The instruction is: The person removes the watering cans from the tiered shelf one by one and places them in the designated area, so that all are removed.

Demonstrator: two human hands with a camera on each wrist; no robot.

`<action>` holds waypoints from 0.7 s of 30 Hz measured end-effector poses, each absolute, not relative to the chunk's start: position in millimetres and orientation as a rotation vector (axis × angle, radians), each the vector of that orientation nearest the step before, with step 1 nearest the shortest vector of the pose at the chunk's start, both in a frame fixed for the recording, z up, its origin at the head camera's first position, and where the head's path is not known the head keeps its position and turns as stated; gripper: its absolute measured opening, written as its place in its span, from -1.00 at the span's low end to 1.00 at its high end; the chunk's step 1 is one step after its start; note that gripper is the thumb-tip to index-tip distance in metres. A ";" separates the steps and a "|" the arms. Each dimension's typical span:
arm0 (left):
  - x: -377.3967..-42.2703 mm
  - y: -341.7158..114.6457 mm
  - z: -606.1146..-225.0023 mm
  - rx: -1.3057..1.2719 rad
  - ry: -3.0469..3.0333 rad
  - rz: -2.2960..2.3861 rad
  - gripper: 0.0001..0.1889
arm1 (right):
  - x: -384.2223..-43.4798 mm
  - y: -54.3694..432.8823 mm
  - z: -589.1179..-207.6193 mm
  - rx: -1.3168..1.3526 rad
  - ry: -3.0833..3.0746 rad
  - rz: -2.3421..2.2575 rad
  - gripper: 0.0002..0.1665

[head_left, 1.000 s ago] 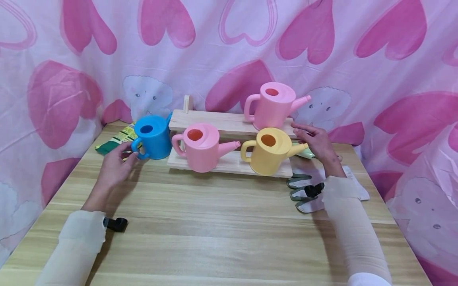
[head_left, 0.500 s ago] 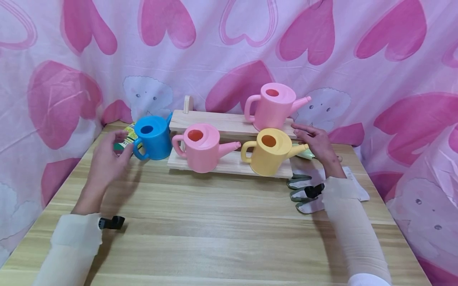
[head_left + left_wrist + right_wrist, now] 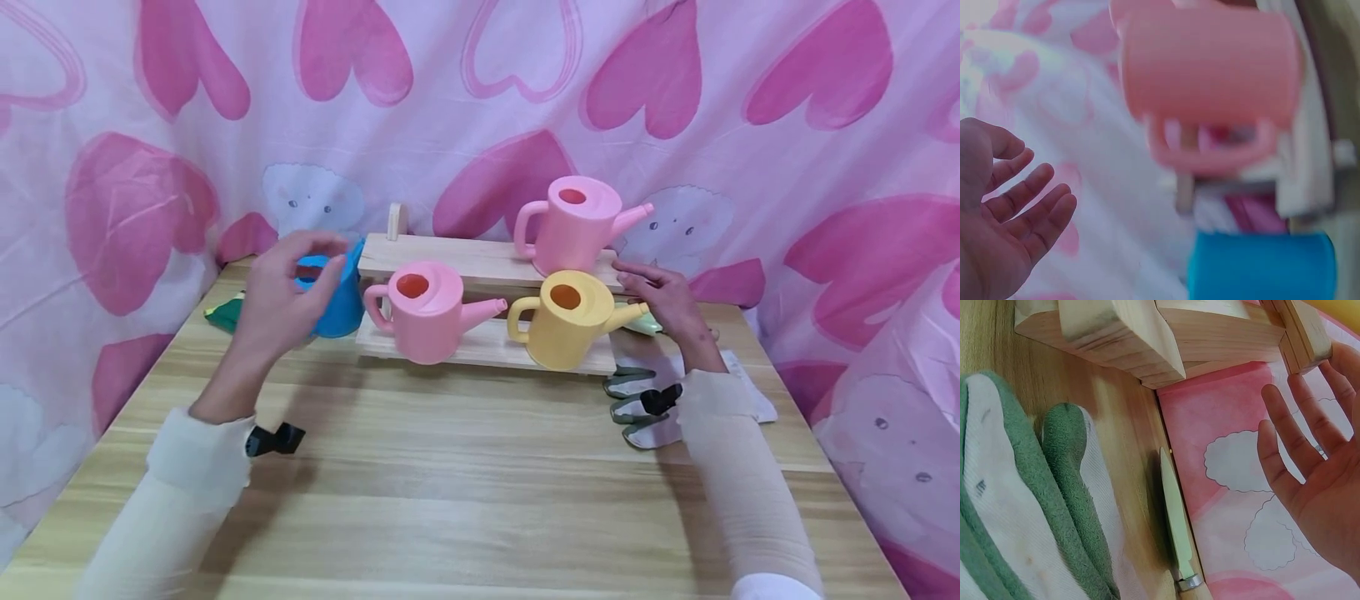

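In the head view my left hand (image 3: 288, 292) hangs in front of the blue watering can (image 3: 347, 304), hiding its handle and part of its body. Its fingers are loosely bent with nothing between them; the left wrist view also has the hand (image 3: 1010, 212) free of any object. My right hand (image 3: 667, 308) touches the right end of the two-tier wooden rack (image 3: 450, 257). There, the right wrist view has fingertips (image 3: 1327, 365) against the wood, the other fingers extended. A pink watering can (image 3: 576, 237) stands on the upper shelf. Another pink watering can (image 3: 429, 329) and a yellow one (image 3: 566, 333) occupy the lower shelf.
A grey-and-white work glove (image 3: 645, 417) lies under my right wrist. Beside it is a pale green blade (image 3: 1175, 512) with a wooden handle. The green-and-yellow packet (image 3: 223, 314) pokes out left of my left hand. A heart-patterned curtain (image 3: 510, 92) hangs behind the table (image 3: 465, 483).
My left hand released the blue can's handle, drew back left, then rose and moved right in front of the can. The right hand stays at the rack's end.
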State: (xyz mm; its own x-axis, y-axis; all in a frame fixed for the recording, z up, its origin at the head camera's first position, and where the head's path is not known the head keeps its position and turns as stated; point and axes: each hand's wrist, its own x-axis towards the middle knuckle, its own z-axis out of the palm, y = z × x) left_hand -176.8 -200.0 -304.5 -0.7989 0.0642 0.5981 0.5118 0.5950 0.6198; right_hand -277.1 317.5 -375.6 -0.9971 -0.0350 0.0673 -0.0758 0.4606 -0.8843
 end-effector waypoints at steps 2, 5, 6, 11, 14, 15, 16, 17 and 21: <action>-182.4 -185.5 -296.7 -0.528 -2.288 -1.155 -0.68 | -276.9 318.3 -374.8 0.094 -2.656 1.604 -0.26; -192.0 -163.1 -285.2 -0.614 -2.300 -1.203 -0.67 | -276.4 319.2 -374.4 0.088 -2.665 1.604 -0.26; -195.5 -155.7 -281.9 -0.641 -2.304 -1.221 -0.66 | -276.3 319.4 -374.5 0.085 -2.666 1.603 -0.26; -211.0 -117.8 -266.9 -0.740 -2.335 -1.421 -0.62 | -276.3 319.6 -375.3 0.072 -2.673 1.595 -0.26; -220.1 -94.2 -259.5 -0.774 -2.339 -1.540 -0.64 | -277.4 320.1 -375.5 0.058 -2.681 1.608 -0.25; -223.3 -86.2 -257.2 -0.778 -2.351 -1.545 -0.65 | -278.0 320.3 -375.4 0.053 -2.681 1.612 -0.25; -227.0 -78.5 -255.4 -0.778 -2.367 -1.546 -0.67 | -278.5 320.5 -375.2 0.049 -2.684 1.611 -0.25; -231.1 -70.9 -253.3 -0.787 -2.378 -1.540 -0.68 | -279.1 320.7 -375.0 0.044 -2.686 1.611 -0.25; -248.4 -45.5 -245.8 -0.803 -2.459 -1.481 -0.70 | -280.2 319.0 -373.4 0.040 -2.686 1.601 -0.25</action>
